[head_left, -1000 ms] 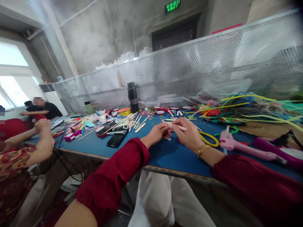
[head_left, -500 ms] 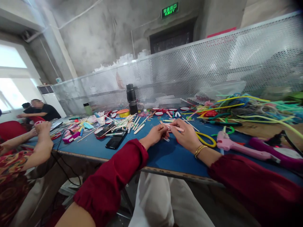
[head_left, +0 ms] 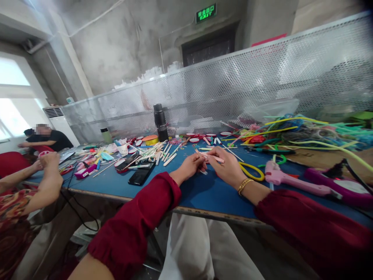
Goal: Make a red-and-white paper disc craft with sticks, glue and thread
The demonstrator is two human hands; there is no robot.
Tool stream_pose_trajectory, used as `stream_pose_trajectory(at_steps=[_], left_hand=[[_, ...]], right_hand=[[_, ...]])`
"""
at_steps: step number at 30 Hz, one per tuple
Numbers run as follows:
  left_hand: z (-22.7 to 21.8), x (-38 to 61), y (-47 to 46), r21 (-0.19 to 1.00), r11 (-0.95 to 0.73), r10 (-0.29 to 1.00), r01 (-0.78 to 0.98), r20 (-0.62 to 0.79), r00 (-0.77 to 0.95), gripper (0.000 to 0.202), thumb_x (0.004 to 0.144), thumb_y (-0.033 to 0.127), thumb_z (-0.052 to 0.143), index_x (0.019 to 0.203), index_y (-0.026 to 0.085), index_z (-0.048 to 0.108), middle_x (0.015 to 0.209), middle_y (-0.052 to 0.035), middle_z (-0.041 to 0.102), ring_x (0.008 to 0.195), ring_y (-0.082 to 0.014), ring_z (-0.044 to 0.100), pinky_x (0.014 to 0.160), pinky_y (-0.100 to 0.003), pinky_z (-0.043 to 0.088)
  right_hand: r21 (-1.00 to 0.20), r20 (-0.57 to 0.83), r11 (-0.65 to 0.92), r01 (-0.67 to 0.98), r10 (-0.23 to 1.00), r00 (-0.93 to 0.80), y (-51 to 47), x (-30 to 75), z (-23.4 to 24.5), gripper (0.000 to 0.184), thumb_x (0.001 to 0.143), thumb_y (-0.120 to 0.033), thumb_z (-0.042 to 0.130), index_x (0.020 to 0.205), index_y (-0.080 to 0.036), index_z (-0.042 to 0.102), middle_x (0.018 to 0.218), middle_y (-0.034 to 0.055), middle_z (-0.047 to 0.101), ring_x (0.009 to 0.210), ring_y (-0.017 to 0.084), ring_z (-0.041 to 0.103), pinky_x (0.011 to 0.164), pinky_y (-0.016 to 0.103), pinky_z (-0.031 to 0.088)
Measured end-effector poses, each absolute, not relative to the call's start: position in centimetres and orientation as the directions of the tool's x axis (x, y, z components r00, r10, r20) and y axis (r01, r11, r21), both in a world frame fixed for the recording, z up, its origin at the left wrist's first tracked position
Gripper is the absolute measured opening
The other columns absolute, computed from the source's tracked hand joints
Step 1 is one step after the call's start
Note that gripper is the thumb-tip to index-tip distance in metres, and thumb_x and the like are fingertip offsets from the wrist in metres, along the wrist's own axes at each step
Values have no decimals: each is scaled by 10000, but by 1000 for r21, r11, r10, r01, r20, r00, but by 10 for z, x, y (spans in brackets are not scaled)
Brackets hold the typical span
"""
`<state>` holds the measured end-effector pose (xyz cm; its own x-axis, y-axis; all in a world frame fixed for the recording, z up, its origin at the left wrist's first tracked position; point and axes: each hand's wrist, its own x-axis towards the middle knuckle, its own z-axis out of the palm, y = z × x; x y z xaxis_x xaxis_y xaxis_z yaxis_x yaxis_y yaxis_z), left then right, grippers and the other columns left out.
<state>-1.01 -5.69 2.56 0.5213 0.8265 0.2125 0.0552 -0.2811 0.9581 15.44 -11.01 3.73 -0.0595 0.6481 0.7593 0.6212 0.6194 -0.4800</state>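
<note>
Over the blue table (head_left: 163, 196), my left hand (head_left: 189, 167) and my right hand (head_left: 226, 168) meet with fingertips almost touching. A pale pink stick (head_left: 217, 158) lies in the closed fingers of my right hand, its tip pointing at the left one. My left hand pinches a thin brownish strip (head_left: 198, 152) between thumb and fingers; a clear end pokes out below them. Whether the strip and the stick touch is too small to tell. Right of my right hand are a loop of yellow tube (head_left: 256, 175) and a pink glue gun (head_left: 297, 181).
Phones (head_left: 142, 174), a pile of pale sticks (head_left: 151, 151) and a black flask (head_left: 160, 123) stand or lie to the left. Coloured tubes (head_left: 314, 132) heap at the right, near a purple device (head_left: 340, 188). A perforated metal screen (head_left: 221, 93) closes the back. At far left a co-worker's hands (head_left: 48, 161) work.
The view has shifted slightly. My hands stay together in nearly the same place, and less of the clear end shows below my left fingers.
</note>
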Motion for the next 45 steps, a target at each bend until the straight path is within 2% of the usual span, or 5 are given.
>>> stream_pose_trajectory(at_steps=[8,17,29,45], left_hand=[[27,-10,-58,955,-294,828,41,234,510,369,915,504,608,792,161,549,666,2,606,539,-95,528,566,-241,405],[28,-10,-60,961,-272,833,47,211,511,322,940,443,580,796,159,539,672,10,599,539,-85,524,569,-232,399],[31,-10,-63,961,-272,832,49,209,514,329,943,451,570,791,162,532,654,15,584,527,-88,503,579,-246,394],[28,-10,-60,958,-279,838,67,209,504,352,948,485,564,799,170,524,661,16,580,532,-88,484,572,-247,383]], right_hand=[[-479,760,607,634,649,-48,-112,154,38,147,937,-335,534,879,-229,619,809,31,693,740,195,632,686,315,429],[-459,760,592,662,648,-53,-113,153,40,143,927,-324,532,865,-232,622,790,32,701,721,196,630,663,311,422],[-472,740,586,658,670,-66,-114,153,41,141,932,-327,519,877,-236,612,804,30,702,745,206,638,699,323,429],[-465,741,591,659,668,-76,-114,153,41,131,929,-317,522,868,-243,610,800,32,702,737,205,637,672,318,423]])
